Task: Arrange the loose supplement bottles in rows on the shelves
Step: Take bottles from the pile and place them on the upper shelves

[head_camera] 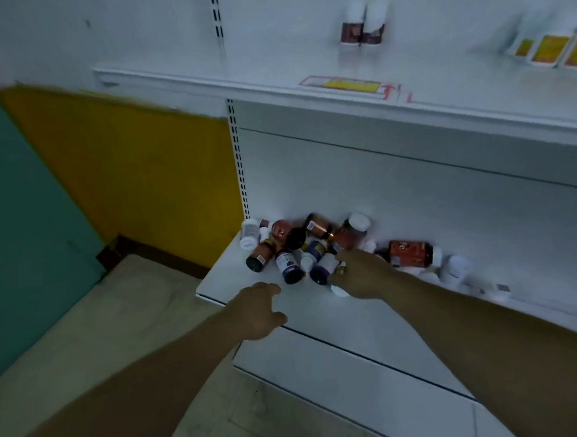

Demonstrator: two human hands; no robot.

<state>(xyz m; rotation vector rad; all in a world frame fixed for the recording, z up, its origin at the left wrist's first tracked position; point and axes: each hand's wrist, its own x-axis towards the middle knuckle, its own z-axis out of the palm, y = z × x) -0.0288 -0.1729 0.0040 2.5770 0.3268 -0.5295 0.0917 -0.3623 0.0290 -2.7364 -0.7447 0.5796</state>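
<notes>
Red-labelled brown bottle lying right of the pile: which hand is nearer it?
Right. The right hand is in the pile of loose bottles, just left of the red-labelled brown bottle; the left hand hovers farther left, over the white shelf's front edge.

We see the white lower shelf [228,277] carrying a heap of loose bottles [302,248] lying tumbled at its back left, while the upper shelf [204,80] bears two upright white-capped bottles [362,31] and, farther right, a row of yellow-labelled bottles [550,48].
</notes>
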